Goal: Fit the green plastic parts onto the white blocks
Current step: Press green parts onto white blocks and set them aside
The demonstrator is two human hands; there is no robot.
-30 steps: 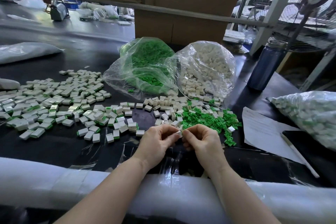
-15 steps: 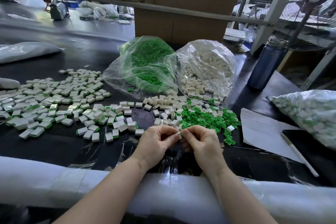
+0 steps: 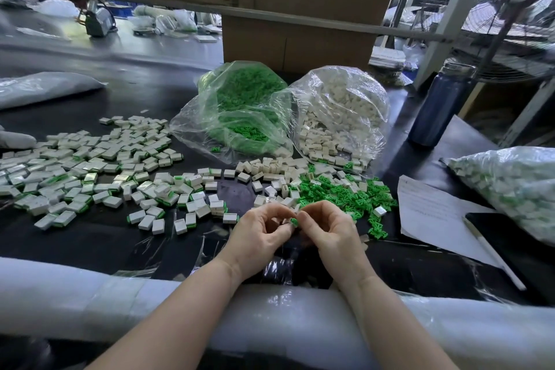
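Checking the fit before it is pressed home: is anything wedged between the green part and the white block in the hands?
Nothing visible. The left hand and right hand pinch the green part together; the block itself is mostly hidden by fingers.

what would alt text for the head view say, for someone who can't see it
A person's left hand and right hand meet over a black table, pinching a small green part between their fingertips. Behind them lie loose green parts, white blocks and two open bags.

Daylight top right — edges warped
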